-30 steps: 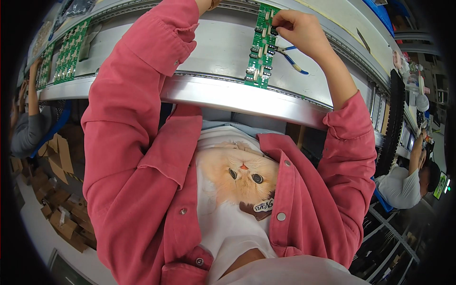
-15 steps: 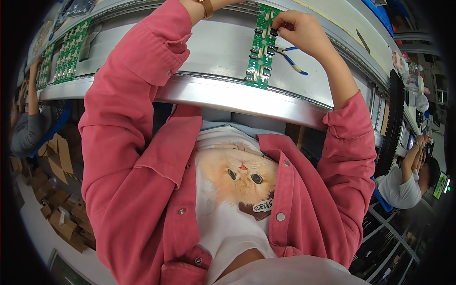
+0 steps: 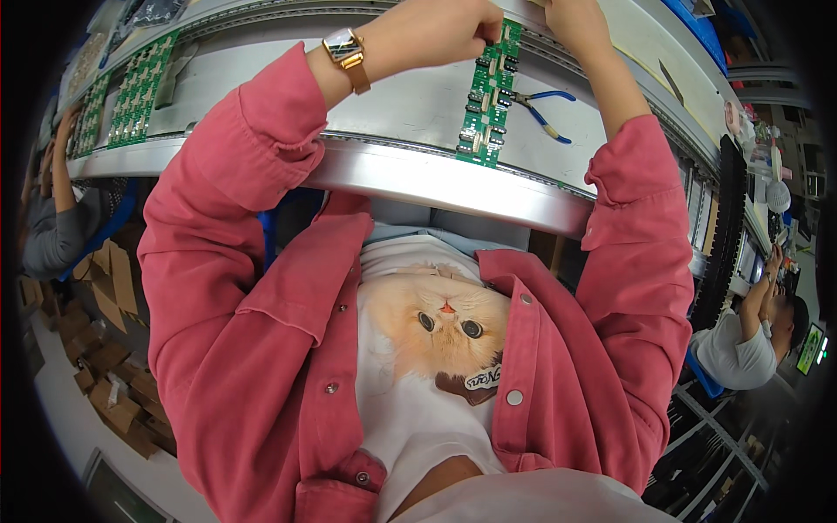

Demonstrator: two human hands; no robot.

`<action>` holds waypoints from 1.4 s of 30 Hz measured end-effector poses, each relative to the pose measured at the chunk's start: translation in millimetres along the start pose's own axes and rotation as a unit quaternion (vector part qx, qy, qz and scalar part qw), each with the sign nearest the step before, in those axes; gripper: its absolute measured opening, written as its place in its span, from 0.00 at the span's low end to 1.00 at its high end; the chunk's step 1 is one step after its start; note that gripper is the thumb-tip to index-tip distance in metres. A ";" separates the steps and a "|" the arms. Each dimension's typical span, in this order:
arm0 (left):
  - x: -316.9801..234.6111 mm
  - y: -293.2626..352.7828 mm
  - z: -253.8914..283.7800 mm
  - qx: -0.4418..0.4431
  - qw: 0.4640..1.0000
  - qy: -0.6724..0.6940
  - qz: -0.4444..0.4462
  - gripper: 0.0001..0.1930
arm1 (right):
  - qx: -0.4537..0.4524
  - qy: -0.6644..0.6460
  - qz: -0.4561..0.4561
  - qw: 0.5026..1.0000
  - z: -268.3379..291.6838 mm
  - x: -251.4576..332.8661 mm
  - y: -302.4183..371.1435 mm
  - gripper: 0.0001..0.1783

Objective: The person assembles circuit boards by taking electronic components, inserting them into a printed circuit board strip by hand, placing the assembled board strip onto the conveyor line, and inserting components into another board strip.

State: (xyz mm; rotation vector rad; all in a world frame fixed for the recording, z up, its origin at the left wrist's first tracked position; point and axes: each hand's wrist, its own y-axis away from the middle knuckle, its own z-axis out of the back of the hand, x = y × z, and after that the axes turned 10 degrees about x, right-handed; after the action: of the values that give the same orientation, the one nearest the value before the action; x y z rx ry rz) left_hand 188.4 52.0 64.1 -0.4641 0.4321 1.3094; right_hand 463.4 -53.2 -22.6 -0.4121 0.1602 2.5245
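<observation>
A green circuit board (image 3: pixel 486 109) with black and pale components lies across the metal rail track in front of me. My left hand (image 3: pixel 453 33), wearing a gold watch at the wrist, is over the board's far end. Its fingers are curled together; what they pinch, if anything, is hidden. Farther right, my right hand (image 3: pixel 575 22) reaches past the board to the upper edge of the view, where its fingertips are cut off. Beside the board's right edge lie small pliers (image 3: pixel 551 128) with blue handles, spread apart.
A silver rail (image 3: pixel 418 174) runs along the near edge. Several green boards (image 3: pixel 139 91) lie farther left, near another person's arm (image 3: pixel 61 148). At right, a black ridged strip (image 3: pixel 731 218) stands near another seated person (image 3: pixel 741 340). Cardboard boxes (image 3: pixel 118 401) sit at lower left.
My left hand has come into view at the board's far end. My right hand has left the board and moved up, away from me. The board appears slightly farther right.
</observation>
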 end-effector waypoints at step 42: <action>67.1 -14.8 23.7 -0.203 0.949 -0.227 0.085 0.10 | 0.013 -0.712 0.076 0.698 79.0 53.9 69.6 0.10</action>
State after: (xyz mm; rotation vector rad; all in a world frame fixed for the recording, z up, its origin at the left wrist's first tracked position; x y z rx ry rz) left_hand 217.6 116.7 48.2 -0.4537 -0.1935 1.6281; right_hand 361.8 -67.1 36.3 1.6262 -0.3906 2.2399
